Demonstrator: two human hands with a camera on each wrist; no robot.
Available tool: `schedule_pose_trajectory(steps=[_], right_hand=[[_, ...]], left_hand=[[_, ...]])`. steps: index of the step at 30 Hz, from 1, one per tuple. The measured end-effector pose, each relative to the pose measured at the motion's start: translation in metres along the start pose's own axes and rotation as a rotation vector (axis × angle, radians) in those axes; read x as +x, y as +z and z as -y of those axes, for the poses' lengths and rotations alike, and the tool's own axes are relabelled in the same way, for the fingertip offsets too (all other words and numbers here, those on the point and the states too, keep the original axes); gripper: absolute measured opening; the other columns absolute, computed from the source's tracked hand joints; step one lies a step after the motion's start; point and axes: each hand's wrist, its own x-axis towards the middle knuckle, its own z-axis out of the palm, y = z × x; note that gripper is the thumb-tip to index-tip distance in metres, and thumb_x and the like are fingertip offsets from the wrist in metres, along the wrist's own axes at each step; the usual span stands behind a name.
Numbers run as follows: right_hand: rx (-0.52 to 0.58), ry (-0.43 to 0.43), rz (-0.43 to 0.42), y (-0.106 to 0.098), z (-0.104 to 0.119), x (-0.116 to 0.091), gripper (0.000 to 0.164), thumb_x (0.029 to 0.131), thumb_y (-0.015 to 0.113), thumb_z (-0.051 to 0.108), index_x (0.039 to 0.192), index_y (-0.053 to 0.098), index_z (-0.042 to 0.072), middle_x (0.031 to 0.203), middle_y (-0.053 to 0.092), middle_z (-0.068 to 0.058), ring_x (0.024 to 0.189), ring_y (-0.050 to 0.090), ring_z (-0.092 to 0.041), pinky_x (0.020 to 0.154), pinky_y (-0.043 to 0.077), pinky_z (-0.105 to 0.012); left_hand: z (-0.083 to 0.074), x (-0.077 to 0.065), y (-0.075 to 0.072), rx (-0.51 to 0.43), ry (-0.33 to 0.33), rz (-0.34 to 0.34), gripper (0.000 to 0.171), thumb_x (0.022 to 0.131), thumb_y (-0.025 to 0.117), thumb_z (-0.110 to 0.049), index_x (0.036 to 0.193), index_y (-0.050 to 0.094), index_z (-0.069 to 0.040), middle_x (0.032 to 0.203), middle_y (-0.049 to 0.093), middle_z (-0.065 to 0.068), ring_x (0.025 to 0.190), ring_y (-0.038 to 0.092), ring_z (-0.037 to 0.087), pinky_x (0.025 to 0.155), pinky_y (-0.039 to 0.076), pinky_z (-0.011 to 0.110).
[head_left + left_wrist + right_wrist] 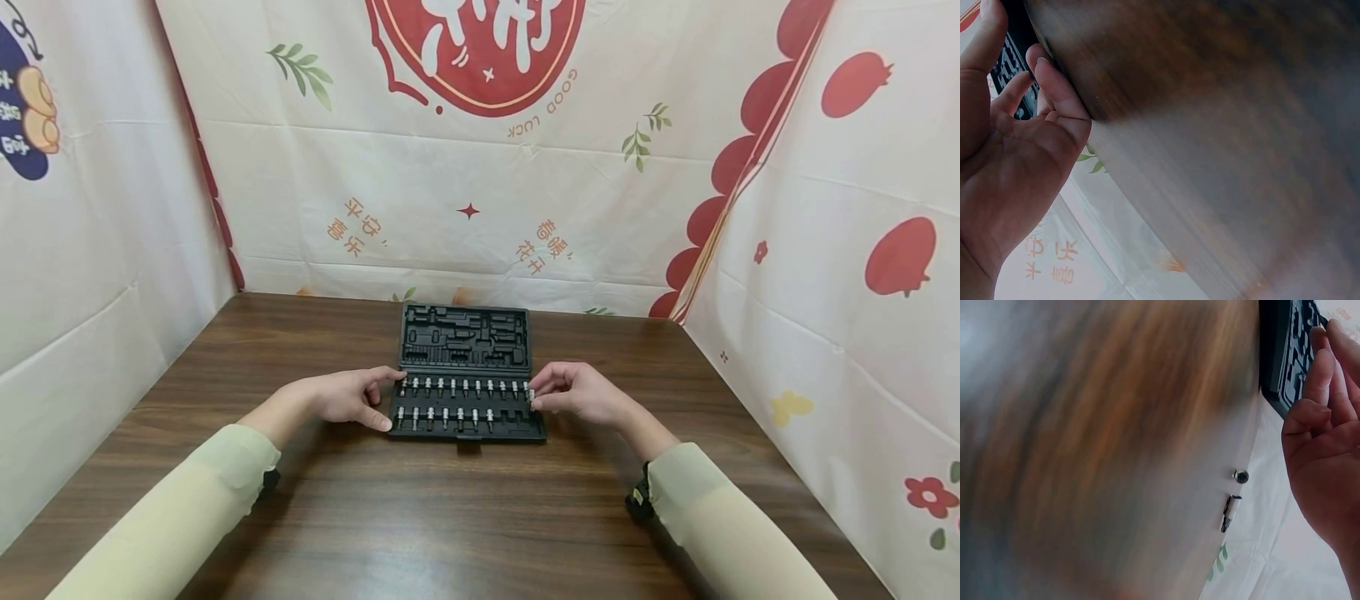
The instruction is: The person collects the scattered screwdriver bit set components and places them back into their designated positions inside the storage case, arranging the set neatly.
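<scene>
A black bit socket case (450, 402) lies open on the table, its lid (465, 337) folded back. Two rows of silver bit sockets stand in its base, with bare slots at the right of the front row. My left hand (347, 396) rests on the case's left edge, thumb at the front corner and index finger near the hinge side. At the right end of the back row, my right hand (581, 393) pinches a small bit socket (532, 397) between thumb and fingers. The right wrist view shows that hand (1329, 469) over the case's edge.
On the wooden table (465, 517), a loose bit socket (1230, 512) and another small metal piece (1240, 476) lie beyond the case in the right wrist view. Printed cloth (465, 183) hangs behind the table and along both sides.
</scene>
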Motion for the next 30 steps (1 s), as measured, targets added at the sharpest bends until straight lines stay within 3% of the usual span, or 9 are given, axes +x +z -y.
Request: schedule_pose_trajectory(steps=[16, 30], right_hand=[[-0.120, -0.011, 0.063, 0.020, 0.011, 0.012, 0.019, 0.098, 0.085, 0.018, 0.114, 0.078, 0.009, 0.104, 0.078, -0.003, 0.092, 0.068, -0.016, 0.077, 0.055, -0.029], [-0.242, 0.020, 0.097, 0.032, 0.022, 0.018, 0.014, 0.098, 0.086, 0.024, 0.109, 0.079, 0.017, 0.097, 0.076, 0.002, 0.088, 0.067, -0.016, 0.079, 0.053, -0.037]], left_hand=[[0.000, -0.001, 0.000, 0.012, -0.014, 0.006, 0.092, 0.095, 0.089, -0.037, 0.171, 0.039, -0.020, 0.116, 0.064, 0.012, 0.097, 0.060, 0.022, 0.090, 0.047, 0.038], [0.001, 0.000, 0.001, 0.002, -0.016, 0.011, 0.093, 0.095, 0.088, -0.037, 0.171, 0.038, -0.020, 0.117, 0.064, 0.012, 0.098, 0.060, 0.022, 0.091, 0.047, 0.038]])
